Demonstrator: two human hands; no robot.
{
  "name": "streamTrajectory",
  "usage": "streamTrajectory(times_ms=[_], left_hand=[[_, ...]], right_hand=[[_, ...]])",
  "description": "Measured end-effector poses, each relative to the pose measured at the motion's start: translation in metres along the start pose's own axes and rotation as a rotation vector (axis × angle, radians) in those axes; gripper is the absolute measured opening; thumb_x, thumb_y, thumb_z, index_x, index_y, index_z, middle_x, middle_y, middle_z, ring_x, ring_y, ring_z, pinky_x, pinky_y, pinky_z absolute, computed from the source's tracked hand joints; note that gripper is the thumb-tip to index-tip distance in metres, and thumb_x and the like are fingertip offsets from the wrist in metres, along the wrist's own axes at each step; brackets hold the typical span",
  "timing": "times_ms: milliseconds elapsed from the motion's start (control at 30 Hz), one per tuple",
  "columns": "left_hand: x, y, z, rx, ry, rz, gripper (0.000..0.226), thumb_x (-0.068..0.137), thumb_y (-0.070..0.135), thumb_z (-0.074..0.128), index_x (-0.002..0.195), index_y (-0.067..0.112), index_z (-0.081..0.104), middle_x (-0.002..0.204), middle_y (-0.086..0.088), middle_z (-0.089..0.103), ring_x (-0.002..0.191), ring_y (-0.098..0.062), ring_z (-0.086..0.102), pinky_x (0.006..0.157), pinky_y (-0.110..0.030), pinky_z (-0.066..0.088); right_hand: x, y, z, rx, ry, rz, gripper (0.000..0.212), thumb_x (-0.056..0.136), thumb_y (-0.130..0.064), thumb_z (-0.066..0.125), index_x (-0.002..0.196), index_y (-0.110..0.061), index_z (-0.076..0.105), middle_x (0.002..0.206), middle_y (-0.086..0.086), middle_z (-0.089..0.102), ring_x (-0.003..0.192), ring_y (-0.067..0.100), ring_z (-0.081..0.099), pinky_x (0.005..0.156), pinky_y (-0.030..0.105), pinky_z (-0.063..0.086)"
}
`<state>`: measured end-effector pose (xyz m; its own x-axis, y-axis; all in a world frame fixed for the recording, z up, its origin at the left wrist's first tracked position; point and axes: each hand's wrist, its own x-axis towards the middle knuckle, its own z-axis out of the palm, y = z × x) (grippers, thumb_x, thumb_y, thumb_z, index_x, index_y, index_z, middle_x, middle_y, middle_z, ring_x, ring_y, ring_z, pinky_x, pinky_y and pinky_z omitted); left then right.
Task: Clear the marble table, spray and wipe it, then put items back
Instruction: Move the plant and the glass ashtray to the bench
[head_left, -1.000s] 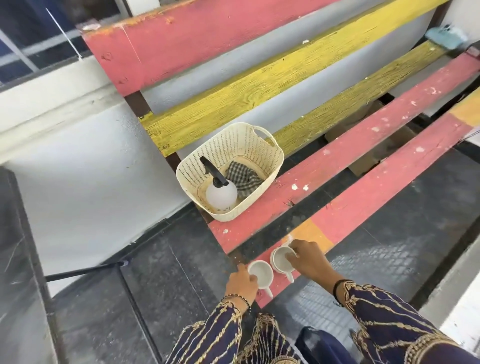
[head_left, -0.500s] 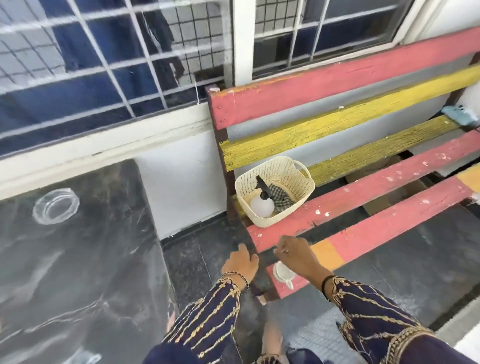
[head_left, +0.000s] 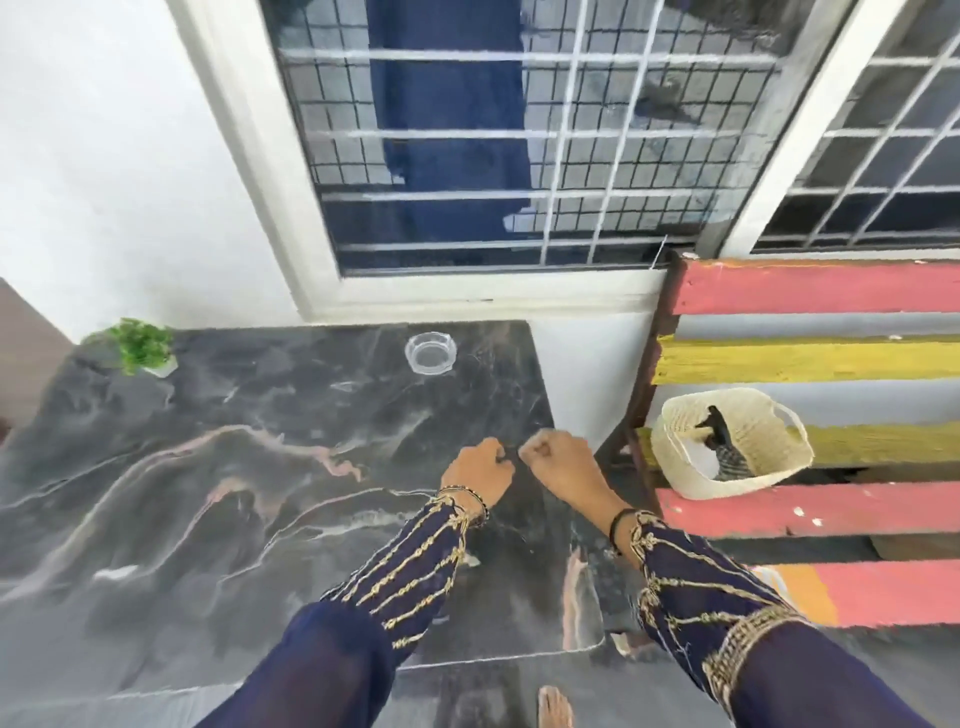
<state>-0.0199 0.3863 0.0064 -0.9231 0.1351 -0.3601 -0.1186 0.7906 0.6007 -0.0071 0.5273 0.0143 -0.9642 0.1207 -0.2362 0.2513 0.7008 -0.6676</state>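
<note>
Both hands curled into fists w/ nothing in them afaict, left hand (head_left: 478, 478) and right hand (head_left: 558, 467) almost knuckle to knuckle, over the right end of the tabletop (head_left: 208, 493), which is dark polished marble w/ pale and pinkish veins. Next grab is prob the glass dish (head_left: 430, 353). It sits ahead of the hands toward the window and a bit left, so the left hand is nearer (it's round w/ a scalloped rim, so no long axis to fuss over; clear, looks empty). A small green potted plant (head_left: 143, 345) is well apart in the far left corner. Off to the right, past the table edge, a cream perforated basket (head_left: 727, 486) rests on the red/yellow slatted bench (head_left: 831, 512). It holds the spray bottle (head_left: 714, 421) and a checked cloth (head_left: 732, 460), and the right hand's closer to that.
</note>
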Motion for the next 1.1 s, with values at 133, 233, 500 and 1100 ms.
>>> streamTrajectory(times_ms=[133,233,500,1100], left_hand=[[0.013,-0.049,-0.05,-0.032,0.077,-0.051,0.031,0.091,0.027,0.05,0.117,0.015,0.058,0.121,-0.012,0.066,0.112,-0.031,0.061,0.094,-0.034,0.048],[0.026,-0.075,-0.076,-0.068,0.104,-0.107,0.03,0.089,0.028,0.051,0.116,0.016,0.059,0.119,-0.012,0.066,0.108,-0.031,0.063,0.093,-0.034,0.05],[0.086,-0.153,-0.15,-0.123,0.16,-0.274,0.026,0.088,0.027,0.052,0.112,0.018,0.059,0.12,-0.01,0.065,0.11,-0.03,0.061,0.096,-0.035,0.049],[0.142,-0.305,-0.295,0.295,0.533,-0.39,0.035,0.085,0.02,0.058,0.12,0.016,0.059,0.136,-0.015,0.049,0.13,-0.033,0.038,0.106,-0.047,0.037]], right_hand=[[0.019,-0.057,0.044,0.05,-0.04,-0.037,0.016,0.089,-0.022,0.067,0.084,-0.01,0.075,0.091,0.007,0.077,0.087,0.022,0.069,0.085,0.03,0.053],[0.042,-0.078,0.067,0.089,-0.061,-0.049,0.017,0.09,-0.019,0.066,0.089,-0.005,0.076,0.09,0.011,0.076,0.082,0.026,0.07,0.088,0.045,0.056],[0.137,-0.123,0.11,0.206,-0.097,0.12,0.018,0.093,-0.017,0.061,0.086,-0.004,0.072,0.087,0.015,0.073,0.081,0.029,0.071,0.074,0.044,0.063],[0.234,-0.134,0.164,0.415,0.055,0.599,0.032,0.092,-0.015,0.051,0.108,0.011,0.061,0.075,0.018,0.072,0.087,0.033,0.072,0.08,0.039,0.059]])
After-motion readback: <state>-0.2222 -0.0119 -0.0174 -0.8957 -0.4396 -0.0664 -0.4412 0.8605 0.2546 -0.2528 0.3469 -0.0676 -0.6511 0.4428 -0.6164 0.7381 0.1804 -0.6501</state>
